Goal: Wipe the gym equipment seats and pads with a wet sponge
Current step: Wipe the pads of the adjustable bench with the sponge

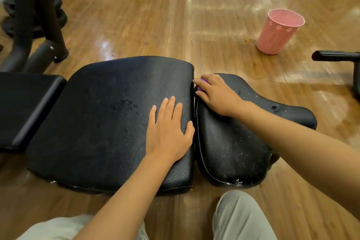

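Head | left hand (169,132) flat on pad (101,119) | right hand (216,93) grips sponge (202,84)

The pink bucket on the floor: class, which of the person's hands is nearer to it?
Right. The right hand presses a purple sponge on the narrow seat pad, below-left of the pink bucket. The left hand lies flat on the wide pad, farther left.
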Tool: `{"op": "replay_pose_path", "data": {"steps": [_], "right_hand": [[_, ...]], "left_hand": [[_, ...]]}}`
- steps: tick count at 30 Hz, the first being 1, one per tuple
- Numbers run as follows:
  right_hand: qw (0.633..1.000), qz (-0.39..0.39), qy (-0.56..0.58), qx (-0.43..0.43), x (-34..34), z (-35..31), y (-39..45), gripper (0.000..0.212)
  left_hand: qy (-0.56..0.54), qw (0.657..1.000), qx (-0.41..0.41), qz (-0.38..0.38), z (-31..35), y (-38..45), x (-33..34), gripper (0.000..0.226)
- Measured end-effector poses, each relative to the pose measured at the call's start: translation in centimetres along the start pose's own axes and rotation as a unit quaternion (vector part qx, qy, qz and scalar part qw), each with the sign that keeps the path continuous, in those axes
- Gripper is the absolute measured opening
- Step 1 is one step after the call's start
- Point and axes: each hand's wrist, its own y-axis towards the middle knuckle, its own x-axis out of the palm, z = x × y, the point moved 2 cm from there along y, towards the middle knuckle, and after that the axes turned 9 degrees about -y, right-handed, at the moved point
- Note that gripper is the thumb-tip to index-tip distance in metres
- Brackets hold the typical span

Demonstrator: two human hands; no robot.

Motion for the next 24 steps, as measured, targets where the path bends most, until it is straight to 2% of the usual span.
{"op": "replay_pose_path", "data": {"steps": [4,6,14,17,21,24], "right_hand": [[0.995,-0.031,0.022,0.091,-0.1,2.6,4.7,0.041],[0.994,-0.024,0.029,0.106,0.1,2.7,5.2,0.037],[0.994,0.048,0.096,-0.025,-1.0,0.9,-1.8,0.041],[0.992,0.026,0.115,-0.053,-1.4,0.5,-4.6,0.041],[0.990,-0.002,0.122,-0.066,-1.6,2.0,-3.1,0.040],[0.992,0.009,0.126,0.006,-1.2,3.9,0.7,0.041]], "left_hand": [[-0.004,1.000,-0.001,0.014,0.1,0.0,-0.1,0.084],[-0.001,1.000,0.001,0.014,0.1,0.0,0.1,0.090],[-0.002,1.000,-0.001,0.026,0.1,0.1,0.3,0.088],[0.000,1.000,-0.003,0.023,0.1,0.1,0.4,0.088],[0.008,1.000,-0.005,0.021,0.1,0.1,0.4,0.089],[0.010,1.000,-0.006,0.019,0.2,0.1,0.3,0.090]]}}
